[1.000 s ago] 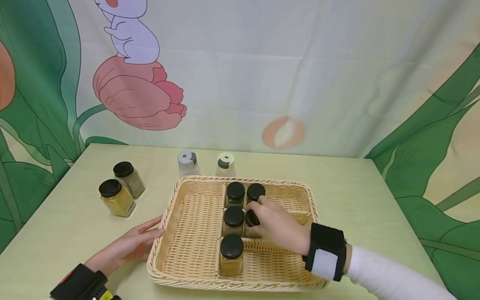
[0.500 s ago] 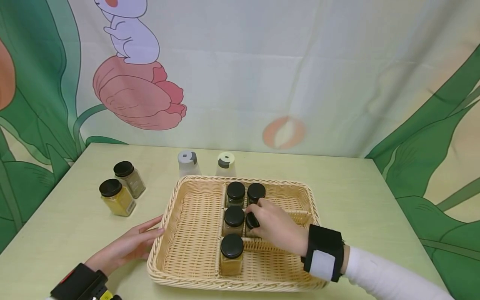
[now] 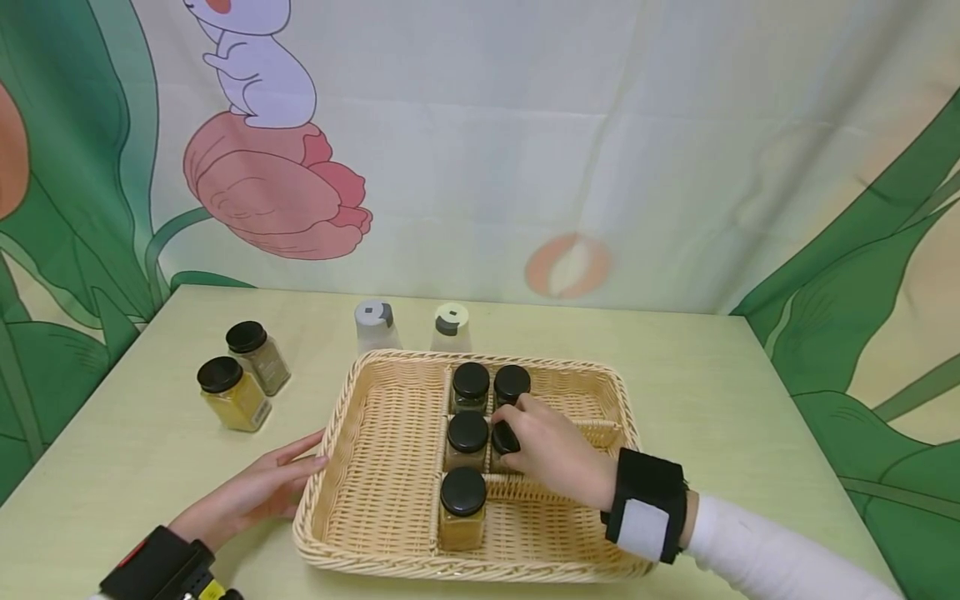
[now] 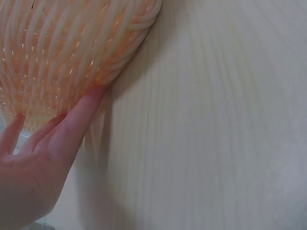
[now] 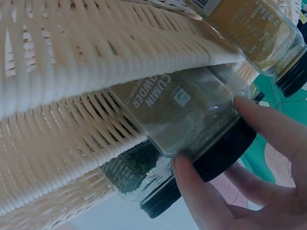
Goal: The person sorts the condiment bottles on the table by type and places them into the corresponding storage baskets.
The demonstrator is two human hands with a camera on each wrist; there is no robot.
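Head view: fingers of our right hand [image 3: 555, 450] clamp a jar [image 3: 504, 440]; our left hand [image 3: 258, 487], fingers apart, touches nine o'clock on the basket [image 3: 420, 567].

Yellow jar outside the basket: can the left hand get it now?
Probably yes: the left hand touches the basket close by, and nothing stands between it and the yellow jar.
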